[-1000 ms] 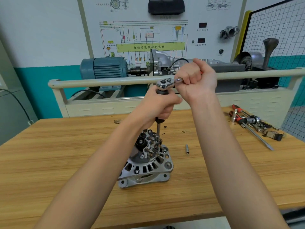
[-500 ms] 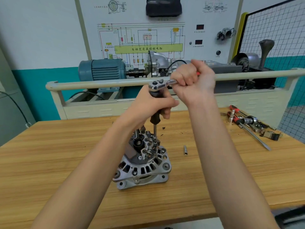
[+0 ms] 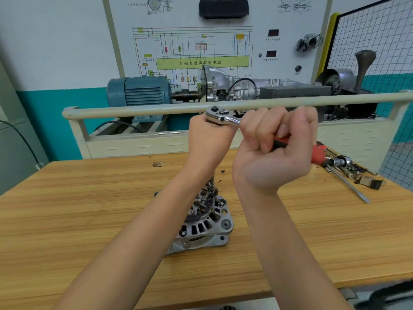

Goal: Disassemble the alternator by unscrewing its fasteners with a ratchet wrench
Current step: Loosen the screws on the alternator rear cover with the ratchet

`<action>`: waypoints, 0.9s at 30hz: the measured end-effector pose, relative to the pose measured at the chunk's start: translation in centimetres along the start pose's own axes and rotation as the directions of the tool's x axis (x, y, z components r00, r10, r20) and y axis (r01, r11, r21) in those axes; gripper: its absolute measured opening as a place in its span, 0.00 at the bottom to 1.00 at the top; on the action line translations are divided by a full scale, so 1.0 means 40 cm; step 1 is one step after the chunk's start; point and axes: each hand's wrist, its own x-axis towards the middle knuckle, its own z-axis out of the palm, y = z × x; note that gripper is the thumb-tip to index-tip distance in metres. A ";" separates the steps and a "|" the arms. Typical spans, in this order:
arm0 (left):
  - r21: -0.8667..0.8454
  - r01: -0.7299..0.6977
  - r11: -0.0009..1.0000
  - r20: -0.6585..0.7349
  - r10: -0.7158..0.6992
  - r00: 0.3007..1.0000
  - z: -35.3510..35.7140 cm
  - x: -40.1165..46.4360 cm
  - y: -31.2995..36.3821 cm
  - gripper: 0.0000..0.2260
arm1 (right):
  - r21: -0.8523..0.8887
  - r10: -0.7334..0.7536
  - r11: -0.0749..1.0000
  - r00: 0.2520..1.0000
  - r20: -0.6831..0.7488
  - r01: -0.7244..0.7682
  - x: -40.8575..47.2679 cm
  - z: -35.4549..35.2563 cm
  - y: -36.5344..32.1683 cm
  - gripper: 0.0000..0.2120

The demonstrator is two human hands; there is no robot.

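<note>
On the bench the alternator (image 3: 201,222) stands mostly assembled, its housing bolts seemingly yet to come out, while the left hand (image 3: 209,142) curls round the extension under the ratchet (image 3: 220,116) head and the right hand (image 3: 274,148) fists the handle

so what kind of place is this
Probably an automotive training workshop: a wiring-diagram teaching board on the wall, a motor-and-gearbox demo rig behind the rail, and an alternator on a wooden workbench.
</note>
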 end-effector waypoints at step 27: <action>-0.021 0.025 0.999 0.630 -0.006 0.777 -0.076 0.028 0.020 0.15 | 0.482 0.866 0.482 0.482 -0.134 -0.732 0.188 -0.074 0.051 0.23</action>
